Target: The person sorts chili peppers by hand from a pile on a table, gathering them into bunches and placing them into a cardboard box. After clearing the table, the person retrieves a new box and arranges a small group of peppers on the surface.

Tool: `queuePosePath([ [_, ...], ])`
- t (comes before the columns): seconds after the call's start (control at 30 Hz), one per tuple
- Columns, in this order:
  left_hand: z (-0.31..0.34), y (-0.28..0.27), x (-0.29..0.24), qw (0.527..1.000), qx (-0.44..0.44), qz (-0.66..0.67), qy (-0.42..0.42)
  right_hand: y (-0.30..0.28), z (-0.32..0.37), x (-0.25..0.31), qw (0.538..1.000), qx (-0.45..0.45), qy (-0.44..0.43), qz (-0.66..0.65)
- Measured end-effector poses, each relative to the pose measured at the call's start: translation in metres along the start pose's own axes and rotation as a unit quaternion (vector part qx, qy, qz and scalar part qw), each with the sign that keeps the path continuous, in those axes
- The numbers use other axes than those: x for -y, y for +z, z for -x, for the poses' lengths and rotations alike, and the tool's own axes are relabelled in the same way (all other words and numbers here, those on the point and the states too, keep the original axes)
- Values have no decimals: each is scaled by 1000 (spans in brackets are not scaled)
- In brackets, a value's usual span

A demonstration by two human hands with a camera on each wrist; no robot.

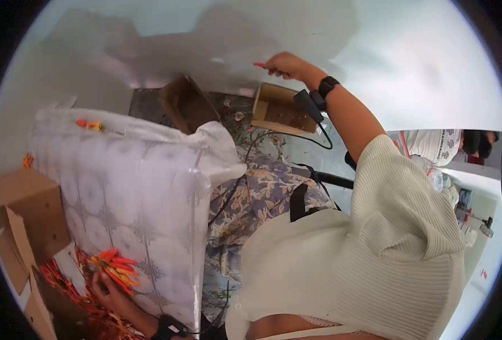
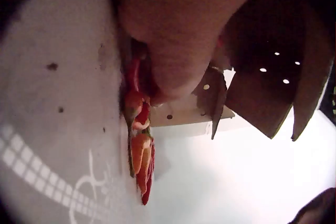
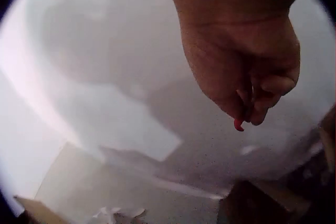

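My right hand (image 1: 288, 65) reaches out near the wall and pinches a red chili pepper (image 1: 259, 65); in the right wrist view the red tip (image 3: 239, 125) shows below the fingertips. My left hand (image 1: 106, 290) is at the near left of the table, gripping a bunch of red, orange and yellow chilies (image 1: 118, 267). In the left wrist view, the chili bunch (image 2: 140, 150) lies along the cloth, pointing away from the thumb, while its other end is hidden by the hand (image 2: 178, 40).
A table with a patterned plastic cover (image 1: 126, 187) carries a few chilies (image 1: 95, 125) at its far edge. An open carton (image 1: 27, 209) stands at left, beside a heap of red chilies (image 1: 64, 286). Two cartons, one brown (image 1: 188, 105) and one lighter (image 1: 282, 110), sit on the floor by the wall.
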State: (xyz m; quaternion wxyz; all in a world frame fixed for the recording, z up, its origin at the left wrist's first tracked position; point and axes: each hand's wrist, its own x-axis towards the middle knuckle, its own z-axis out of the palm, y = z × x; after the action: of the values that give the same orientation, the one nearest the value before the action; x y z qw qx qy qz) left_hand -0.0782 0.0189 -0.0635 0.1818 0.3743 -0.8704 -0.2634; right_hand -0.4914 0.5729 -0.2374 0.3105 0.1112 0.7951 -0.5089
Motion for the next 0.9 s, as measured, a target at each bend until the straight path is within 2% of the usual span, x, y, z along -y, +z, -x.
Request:
queuePosePath([
  [0.03, 0, 0, -9, 1000, -8, -18, -6, -7, 0, -20, 999, 6, 30, -40],
  [0.07, 0, 2, -21, 1000, -10, -8, -8, -22, -19, -54, 962, 44, -156, 220],
  [0.1, 3, 4, -32, 1000, -14, 2, -13, -36, -41, -91, 822, 74, -324, 461],
  [0.17, 5, 7, -44, 999, -23, 20, -15, -43, -57, -133, 775, 37, -359, 518],
  [0.2, 5, 8, -45, 999, -26, 30, -12, -40, -54, -129, 891, 30, -199, 408],
  [0.23, 6, 8, -49, 999, -28, 36, -10, -34, -46, -128, 960, 26, -26, 276],
  [0.27, 7, 8, -51, 999, -27, 29, 3, -27, -36, -126, 980, 22, 149, 133],
  [0.37, 17, 7, -69, 999, -22, -22, 36, -11, -30, -140, 990, 60, 124, 24],
  [0.43, 23, 0, -83, 994, -20, -93, 52, 8, -27, -146, 998, 55, 3, 16],
  [0.5, 30, -12, -79, 986, -61, -144, 56, 38, -19, -125, 995, 88, -53, 20],
  [0.53, 34, -19, -77, 980, -83, -171, 56, 43, -2, -95, 992, 117, -44, 33],
  [0.57, 39, -24, -86, 979, -92, -181, 14, 56, -5, -79, 985, 144, -57, 73],
  [0.6, 48, -38, -79, 970, -130, -203, 28, 68, -8, -64, 977, 169, -73, 111],
  [0.67, 57, -47, -66, 953, -182, -231, 68, 71, -27, -68, 950, 181, -134, 215],
  [0.7, 65, -50, -75, 949, -222, -224, 8, 66, -39, -77, 937, 179, -159, 254],
  [0.73, 71, -56, -63, 935, -239, -263, 7, 64, -70, -104, 930, 176, -176, 270],
  [0.8, 82, -82, -24, 901, -277, -333, 8, 52, -78, -118, 921, 155, -219, 282],
  [0.83, 85, -83, -18, 904, -289, -316, -16, 47, -72, -113, 919, 141, -244, 276],
  [0.9, 93, -88, -6, 902, -317, -285, -64, 38, -61, -103, 939, 114, -204, 253],
])
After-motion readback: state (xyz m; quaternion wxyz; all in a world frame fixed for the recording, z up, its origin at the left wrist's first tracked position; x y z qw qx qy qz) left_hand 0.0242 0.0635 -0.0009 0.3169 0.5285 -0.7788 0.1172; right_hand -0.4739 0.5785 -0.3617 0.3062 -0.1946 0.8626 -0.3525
